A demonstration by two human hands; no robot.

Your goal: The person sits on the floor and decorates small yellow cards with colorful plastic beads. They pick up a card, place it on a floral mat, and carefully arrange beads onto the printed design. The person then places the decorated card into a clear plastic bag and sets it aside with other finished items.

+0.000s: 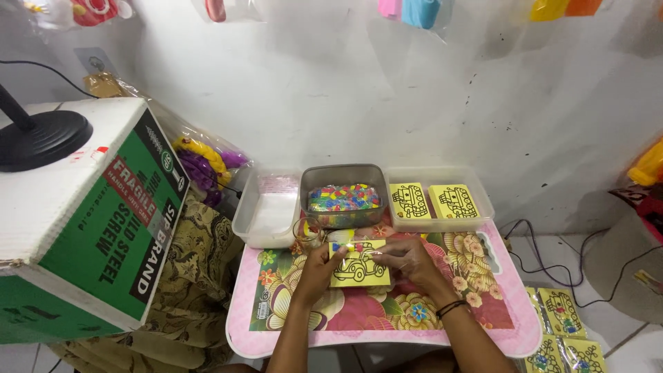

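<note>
Both hands pinch one yellow card (359,264) printed with a black car outline. Left hand (318,271): fingers curled shut on the card's left edge, thumb on top. Right hand (409,260): fingers closed on the card's upper right edge, a dark band round the wrist. The card lies flat, low over the middle of a small pink table (525,331) with a flowered top; whether it touches the surface cannot be told.

At five o'clock from the hands, on the floor, lie wrapped yellow picture cards (563,331). At twelve o'clock, just beyond the card, a small clear cup (309,233) stands beside a grey tub (343,178) full of small many-coloured pieces. At eleven o'clock sits a clear tub (266,207) that appears empty. At one o'clock a clear tray (476,200) holds two stacks of yellow cards (431,200) with black outlines. At nine o'clock, well apart, a green and white cardboard box (90,221) bears a black round base (38,138). Farthest, the white wall (345,83).
</note>
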